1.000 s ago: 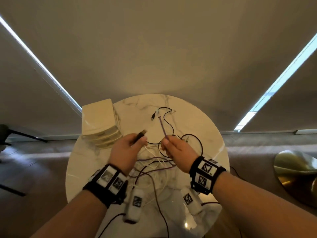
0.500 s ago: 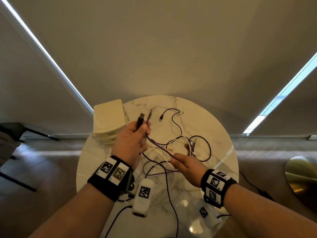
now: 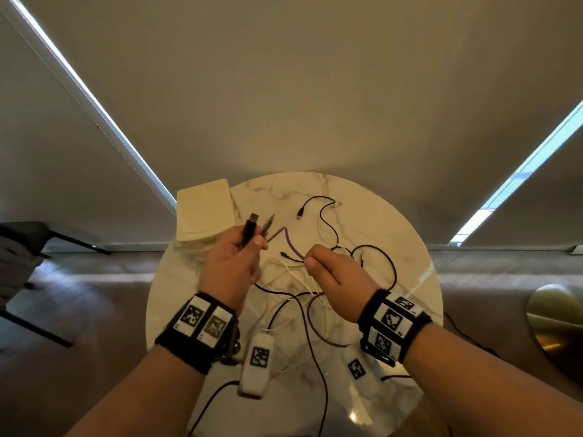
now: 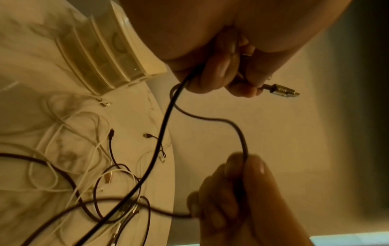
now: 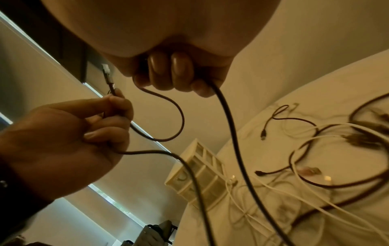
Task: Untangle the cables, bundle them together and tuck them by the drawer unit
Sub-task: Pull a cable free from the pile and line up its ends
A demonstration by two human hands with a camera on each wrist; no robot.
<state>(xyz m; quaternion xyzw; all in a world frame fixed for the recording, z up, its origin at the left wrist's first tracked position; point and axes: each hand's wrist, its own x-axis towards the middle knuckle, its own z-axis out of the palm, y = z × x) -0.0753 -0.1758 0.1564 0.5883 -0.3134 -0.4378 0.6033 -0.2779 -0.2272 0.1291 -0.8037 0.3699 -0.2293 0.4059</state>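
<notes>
My left hand point(image 3: 252, 244) is raised over the round marble table point(image 3: 410, 247) and grips two cable ends, a black USB plug point(image 3: 251, 223) and a thinner metal plug point(image 3: 268, 223). The metal plug point(image 4: 280, 90) sticks out past my fingers point(image 4: 216, 74). A purple cable point(image 3: 288, 244) loops from that hand to my right hand point(image 3: 310, 258), which grips it in a fist point(image 5: 172, 71). Loose black and white cables point(image 3: 296, 288) lie tangled on the table below both hands. The cream drawer unit point(image 3: 205, 212) stands at the table's far left edge.
A dark chair point(image 3: 19, 247) stands on the floor to the left and a brass round object point(image 3: 558, 323) to the right. A black cable end point(image 3: 299, 212) lies at the table's far side. White tagged devices point(image 3: 257, 357) hang under my wrists.
My right hand has risen off the table and moved closer to my left hand, with the purple cable now bowed into a short loop between them. My left hand stayed raised with both plugs.
</notes>
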